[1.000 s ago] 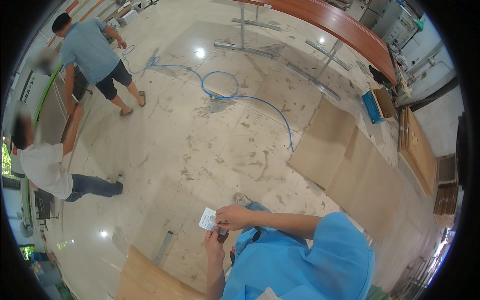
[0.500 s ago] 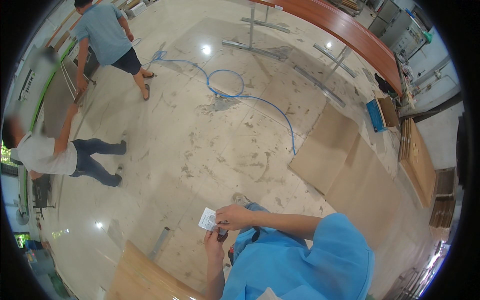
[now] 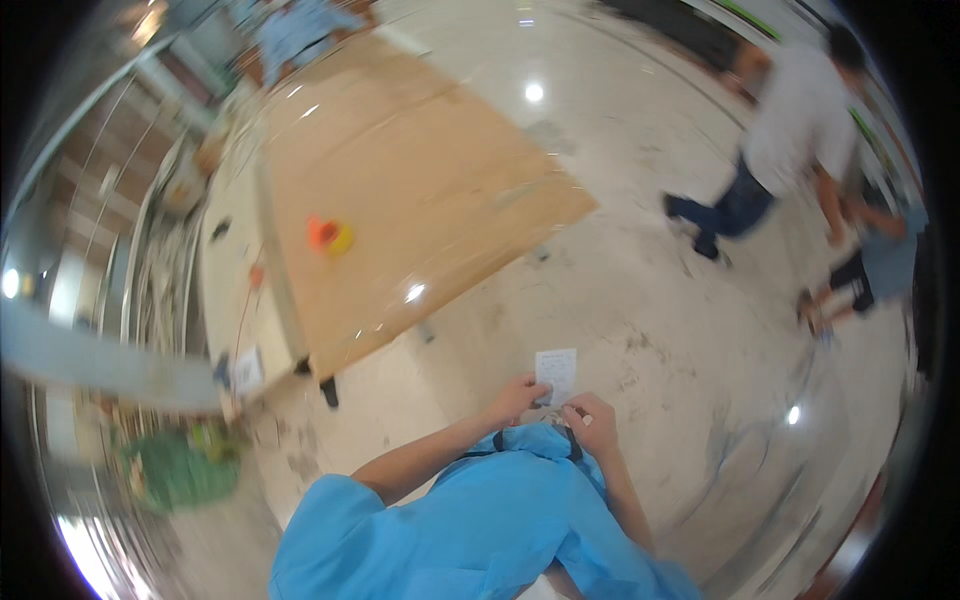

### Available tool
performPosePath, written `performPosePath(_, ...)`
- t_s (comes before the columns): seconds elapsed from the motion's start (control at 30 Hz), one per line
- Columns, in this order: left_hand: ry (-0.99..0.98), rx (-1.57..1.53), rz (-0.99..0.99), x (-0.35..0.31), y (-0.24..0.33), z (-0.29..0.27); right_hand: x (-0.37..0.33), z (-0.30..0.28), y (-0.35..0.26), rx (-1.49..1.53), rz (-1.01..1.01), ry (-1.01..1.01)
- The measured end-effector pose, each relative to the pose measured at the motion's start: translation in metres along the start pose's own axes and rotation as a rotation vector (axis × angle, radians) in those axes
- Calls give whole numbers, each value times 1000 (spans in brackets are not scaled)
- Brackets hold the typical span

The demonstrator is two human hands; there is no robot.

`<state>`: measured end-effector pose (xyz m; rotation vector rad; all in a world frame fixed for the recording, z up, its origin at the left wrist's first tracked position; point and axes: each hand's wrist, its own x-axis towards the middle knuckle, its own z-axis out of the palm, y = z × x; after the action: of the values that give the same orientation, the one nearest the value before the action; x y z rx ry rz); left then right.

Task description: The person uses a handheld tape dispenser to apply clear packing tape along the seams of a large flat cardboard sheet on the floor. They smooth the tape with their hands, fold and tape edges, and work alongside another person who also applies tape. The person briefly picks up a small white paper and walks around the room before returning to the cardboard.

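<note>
A small white printed slip of paper (image 3: 557, 366) stands up in front of my blue shirt. The fingers of my left hand (image 3: 516, 398) pinch its lower left edge. Just below the slip's lower right corner is my right hand (image 3: 593, 422), its fingers bent and drawn together close to the left fingertips. A small dark bit shows between the two hands, too blurred to name. Whether the right fingers touch the paper or hold that dark bit cannot be made out.
A long table (image 3: 400, 170) with a tan board top lies ahead left, bearing an orange-and-yellow roll (image 3: 330, 236). At its far end is a person in blue (image 3: 300, 38). Two people (image 3: 800, 120) stand at the right. A green sack (image 3: 185, 470) lies left.
The view has swung left, bringing the long table in and shifting the two people to the right side. My right hand has moved from over the slip to below its corner.
</note>
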<state>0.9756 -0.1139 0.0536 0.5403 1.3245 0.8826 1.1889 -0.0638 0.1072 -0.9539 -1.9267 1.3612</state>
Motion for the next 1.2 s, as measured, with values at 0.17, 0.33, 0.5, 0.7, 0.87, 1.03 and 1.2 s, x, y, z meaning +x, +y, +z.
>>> performPosePath(0.17, 443, -291, 53, -69, -32, -37, 43, 22, -15, -49, -181, -388)
performPosePath(0.33, 776, -563, 83, -133, -99, -26, 84, 71, -4, -155, -446, -707)
performPosePath(0.5, 1000, -927, -69, -176, -180, 25, 102, 132, -30, -228, -767, -918)
performPosePath(0.7, 854, -1160, 137, -174, -197, 40, 133, 204, -90, -104, -868, -796)
performPosePath(0.87, 938, -903, 51, -184, -169, -17, 183, 269, -91, -108, -748, -496)
performPosePath(1.03, 999, -853, 106, -199, -157, -86, 251, 336, -25, -609, -530, -212)
performPosePath(1.2, 1038, -891, 164, -223, -169, -134, 262, 343, 29, -874, -507, -216)
